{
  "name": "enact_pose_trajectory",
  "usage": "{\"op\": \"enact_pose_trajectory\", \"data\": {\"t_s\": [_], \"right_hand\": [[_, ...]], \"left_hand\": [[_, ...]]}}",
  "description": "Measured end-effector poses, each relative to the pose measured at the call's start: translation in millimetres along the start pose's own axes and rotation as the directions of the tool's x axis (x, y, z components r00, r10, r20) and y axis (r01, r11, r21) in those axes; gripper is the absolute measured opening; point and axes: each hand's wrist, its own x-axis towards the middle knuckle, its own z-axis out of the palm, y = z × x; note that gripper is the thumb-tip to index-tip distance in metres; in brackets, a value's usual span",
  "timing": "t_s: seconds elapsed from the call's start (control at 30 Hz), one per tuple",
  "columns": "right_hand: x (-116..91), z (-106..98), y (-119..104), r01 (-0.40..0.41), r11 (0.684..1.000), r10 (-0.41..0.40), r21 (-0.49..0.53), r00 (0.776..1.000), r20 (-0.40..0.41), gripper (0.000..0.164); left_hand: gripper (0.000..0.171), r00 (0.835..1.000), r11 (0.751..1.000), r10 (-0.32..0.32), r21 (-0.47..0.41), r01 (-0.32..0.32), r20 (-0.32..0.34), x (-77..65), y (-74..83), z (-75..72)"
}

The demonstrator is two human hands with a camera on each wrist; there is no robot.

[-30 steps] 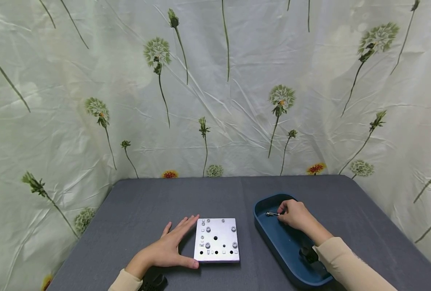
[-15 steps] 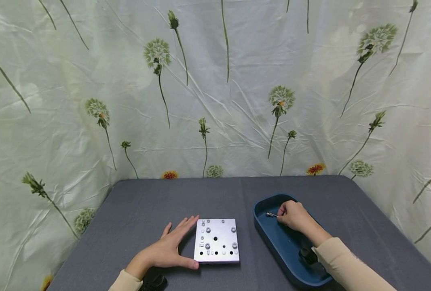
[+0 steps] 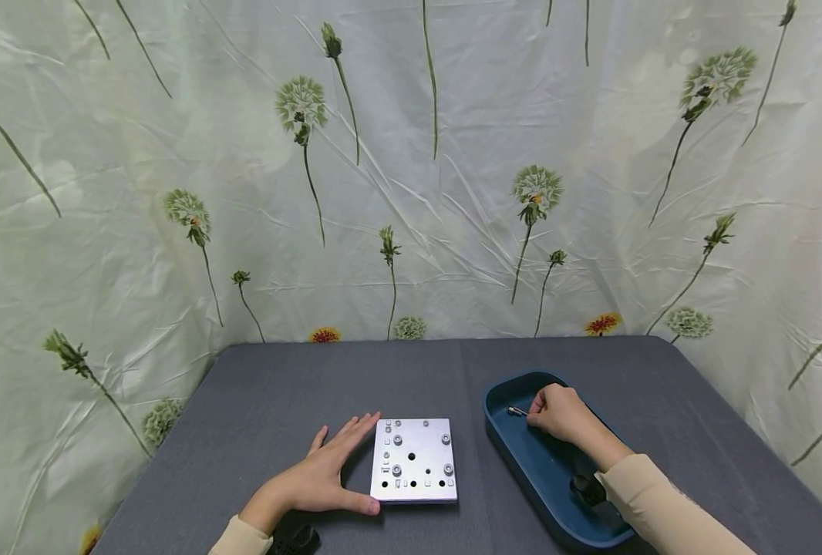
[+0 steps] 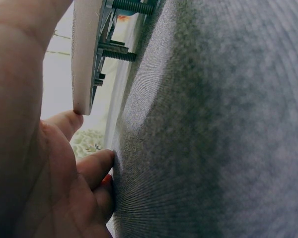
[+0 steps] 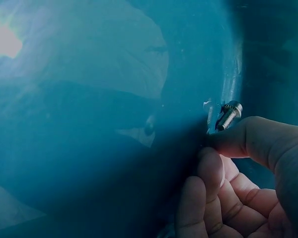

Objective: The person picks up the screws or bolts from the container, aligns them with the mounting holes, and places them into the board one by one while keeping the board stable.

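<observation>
A square silvery metal plate (image 3: 421, 441) with holes and several socket-head screws lies in front of me. In the left wrist view, threaded screw ends (image 4: 120, 53) stick out from its underside above the cloth. My left hand (image 3: 317, 475) is spread along its left side, thumb at the near corner and a fingertip at the far corner, fingers fairly straight. Over the far end of a blue tray (image 3: 529, 482), my right hand (image 3: 562, 412) pinches a small metal screw (image 3: 517, 411) between thumb and fingers. Its head and part of its thread (image 5: 229, 116) show past the thumb; the rest is hidden.
A dark grey cloth covers the table (image 3: 341, 378). Behind it hangs a pale curtain (image 3: 453, 193) printed with dandelions. The tray's raised rim (image 3: 522, 495) surrounds the right hand. A dark wrist camera (image 3: 587, 489) hangs low inside the tray.
The screw in my right hand has tilted slightly, and that hand has shifted very little. The left hand and the plate have stayed where they were.
</observation>
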Motion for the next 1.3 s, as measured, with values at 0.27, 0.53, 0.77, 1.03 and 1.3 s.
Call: {"op": "enact_pose_trajectory", "data": {"t_s": [0.27, 0.53, 0.77, 1.03, 1.3], "right_hand": [[0.6, 0.8, 1.4, -0.007, 1.000, 0.007, 0.017, 1.000, 0.002, 0.017], [1.4, -0.3, 1.3, -0.012, 0.999, 0.012, 0.042, 1.000, 0.001, 0.016], [2.5, -2.3, -1.5, -0.009, 0.998, 0.009, 0.061, 1.000, -0.004, 0.013], [2.7, -5.6, -4.1, -0.008, 0.996, 0.009, 0.093, 1.000, -0.008, 0.010], [2.2, -7.3, -5.8, -0.027, 0.991, 0.026, 0.130, 1.000, 0.010, 0.010]], "left_hand": [[0.126, 1.000, 1.000, 0.002, 0.006, -0.002, -0.004, 0.0, 1.0, -0.6], [0.126, 1.000, 1.000, 0.003, 0.007, -0.003, -0.003, 0.0, 1.0, -0.5], [0.126, 1.000, 1.000, 0.002, 0.004, -0.002, -0.002, -0.1, 0.6, 0.0], [0.126, 1.000, 1.000, 0.001, 0.005, -0.001, -0.002, -0.4, 1.1, -0.6], [0.126, 1.000, 1.000, 0.009, 0.004, -0.009, -0.004, -0.7, 1.5, -1.1]]}}
